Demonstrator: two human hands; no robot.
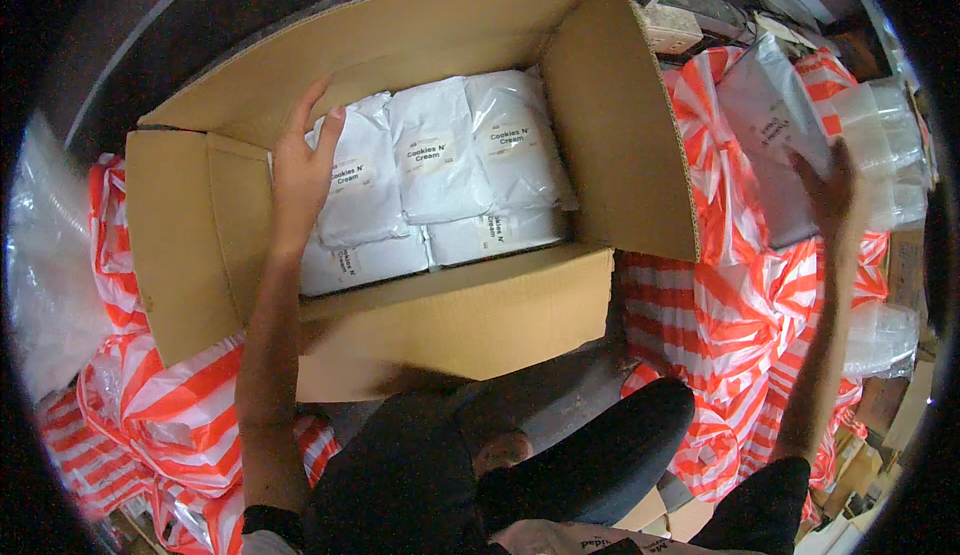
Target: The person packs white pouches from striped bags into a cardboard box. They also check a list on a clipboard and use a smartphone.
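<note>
An open cardboard box (455, 325) holds several white sealed packets (430, 125) with printed labels, laid in rows. My left hand (305, 170) reaches into the box at the left of the packets, fingers extended and apart, touching the upper edge of the leftmost one. At the right, my right hand (830, 180) is on a flat grey-silver package (760, 125) with printing, its fingers spread over the surface and partly in shadow. That package lies on red-and-white striped plastic bags (730, 325).
More striped bags (160, 405) and a clear plastic bundle (50, 255) flank the box at left. Stacked clear plastic containers (880, 145) and cardboard pieces (890, 395) line the right edge. My dark-clothed legs (590, 455) are below the box.
</note>
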